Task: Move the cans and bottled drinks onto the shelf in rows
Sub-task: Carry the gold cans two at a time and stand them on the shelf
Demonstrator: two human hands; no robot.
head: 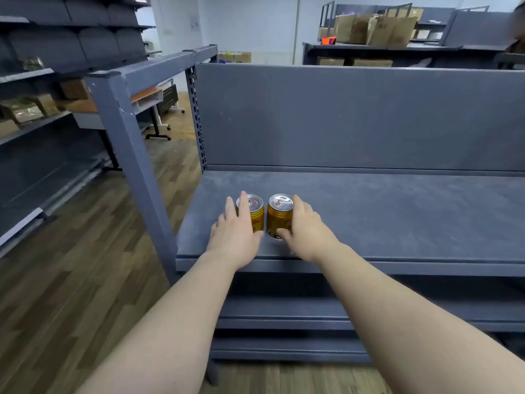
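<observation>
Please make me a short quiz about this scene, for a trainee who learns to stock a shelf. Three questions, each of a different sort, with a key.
1. True or false: the left can and the right can both stand upright on the shelf.
2. Where on the shelf do the cans stand? A) near the front edge, towards its left end; B) against the back panel; C) at its right end.
3. Fill in: the right hand holds the ____ can; the left hand holds the other.
Key: 1 true; 2 A; 3 right.
</observation>
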